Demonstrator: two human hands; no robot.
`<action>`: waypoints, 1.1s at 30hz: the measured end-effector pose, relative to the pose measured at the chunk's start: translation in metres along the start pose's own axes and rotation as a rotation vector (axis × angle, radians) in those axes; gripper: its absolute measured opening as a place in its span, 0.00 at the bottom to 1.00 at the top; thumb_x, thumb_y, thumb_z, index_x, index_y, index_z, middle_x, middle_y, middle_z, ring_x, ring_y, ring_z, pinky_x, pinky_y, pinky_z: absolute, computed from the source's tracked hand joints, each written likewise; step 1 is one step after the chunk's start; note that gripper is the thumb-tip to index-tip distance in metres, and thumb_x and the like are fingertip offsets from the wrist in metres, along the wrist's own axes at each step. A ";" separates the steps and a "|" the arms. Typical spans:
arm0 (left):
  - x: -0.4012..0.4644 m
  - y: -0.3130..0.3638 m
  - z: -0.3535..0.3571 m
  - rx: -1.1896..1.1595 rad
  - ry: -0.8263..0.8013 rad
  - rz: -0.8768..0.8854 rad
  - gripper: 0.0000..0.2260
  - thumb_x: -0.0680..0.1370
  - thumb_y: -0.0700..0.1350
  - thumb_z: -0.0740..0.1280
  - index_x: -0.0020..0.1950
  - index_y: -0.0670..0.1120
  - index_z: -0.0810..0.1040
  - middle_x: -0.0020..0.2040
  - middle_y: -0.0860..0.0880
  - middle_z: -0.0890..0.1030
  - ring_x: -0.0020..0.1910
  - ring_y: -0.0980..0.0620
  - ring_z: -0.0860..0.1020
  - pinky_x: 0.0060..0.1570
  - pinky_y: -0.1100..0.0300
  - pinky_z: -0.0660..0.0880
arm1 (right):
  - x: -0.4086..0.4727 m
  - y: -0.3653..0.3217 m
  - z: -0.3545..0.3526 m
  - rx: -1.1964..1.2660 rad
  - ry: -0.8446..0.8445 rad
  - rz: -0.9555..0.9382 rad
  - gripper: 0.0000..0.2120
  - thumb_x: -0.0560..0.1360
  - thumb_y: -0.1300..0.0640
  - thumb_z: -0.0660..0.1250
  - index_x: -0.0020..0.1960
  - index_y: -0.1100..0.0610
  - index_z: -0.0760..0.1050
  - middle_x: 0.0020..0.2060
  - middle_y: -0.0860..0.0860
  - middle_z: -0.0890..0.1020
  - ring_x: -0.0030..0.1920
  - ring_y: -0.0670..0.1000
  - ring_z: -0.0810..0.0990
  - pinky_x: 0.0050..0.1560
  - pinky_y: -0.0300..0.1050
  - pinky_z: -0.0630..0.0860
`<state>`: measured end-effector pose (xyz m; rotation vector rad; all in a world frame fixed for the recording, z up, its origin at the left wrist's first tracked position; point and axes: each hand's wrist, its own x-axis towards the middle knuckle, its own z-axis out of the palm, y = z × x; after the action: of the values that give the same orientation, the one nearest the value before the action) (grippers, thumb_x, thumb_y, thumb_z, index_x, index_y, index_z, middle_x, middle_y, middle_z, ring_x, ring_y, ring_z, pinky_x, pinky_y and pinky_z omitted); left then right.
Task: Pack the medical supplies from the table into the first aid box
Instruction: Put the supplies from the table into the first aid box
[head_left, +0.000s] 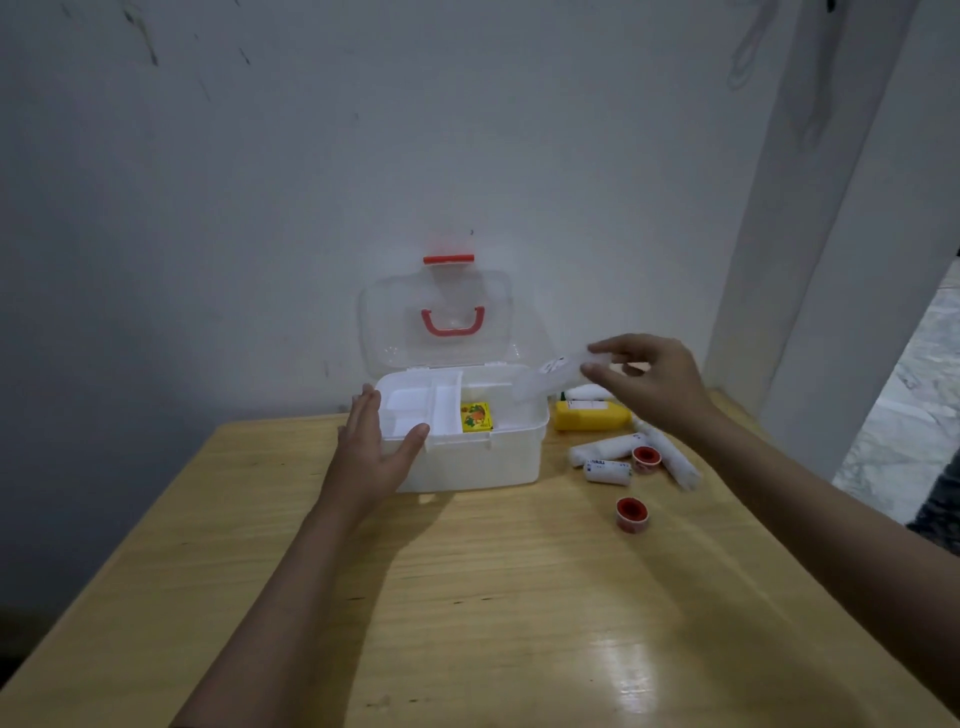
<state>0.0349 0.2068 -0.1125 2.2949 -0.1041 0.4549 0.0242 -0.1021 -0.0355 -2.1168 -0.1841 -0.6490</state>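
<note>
My left hand (376, 447), flat open, steadies first aid box (467, 462); right hand (649, 374) pinches clear pouch (545, 376) above it, ready to drop in.

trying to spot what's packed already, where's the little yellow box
In the head view the yellow box sits inside the open first aid box, in its right part, beside the white tray.

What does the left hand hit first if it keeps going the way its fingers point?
Left hand already rests against the first aid box; straight on, it likely meets the open lid, then the wall. Depth unclear.
</note>
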 end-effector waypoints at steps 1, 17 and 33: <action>0.000 0.000 -0.001 -0.001 -0.002 -0.005 0.36 0.74 0.62 0.63 0.76 0.48 0.53 0.78 0.51 0.53 0.77 0.49 0.50 0.72 0.46 0.55 | 0.002 -0.004 0.009 -0.031 -0.044 -0.010 0.13 0.68 0.52 0.74 0.52 0.54 0.82 0.48 0.51 0.84 0.49 0.49 0.80 0.49 0.40 0.77; -0.001 0.002 0.000 -0.057 0.015 -0.034 0.36 0.72 0.61 0.65 0.75 0.51 0.55 0.77 0.52 0.56 0.76 0.48 0.54 0.69 0.47 0.61 | 0.038 -0.022 0.121 -0.340 -0.347 0.141 0.14 0.69 0.63 0.70 0.55 0.61 0.79 0.56 0.57 0.80 0.59 0.55 0.77 0.53 0.43 0.73; -0.002 0.003 0.001 -0.100 0.054 -0.019 0.35 0.73 0.57 0.67 0.74 0.48 0.57 0.77 0.51 0.57 0.75 0.50 0.55 0.68 0.56 0.58 | 0.042 -0.021 0.120 -0.103 -0.246 0.153 0.12 0.69 0.63 0.71 0.52 0.61 0.81 0.49 0.56 0.84 0.52 0.53 0.81 0.51 0.40 0.74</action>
<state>0.0330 0.2043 -0.1116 2.1826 -0.0765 0.4910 0.0986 0.0017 -0.0550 -2.2812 -0.1248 -0.3130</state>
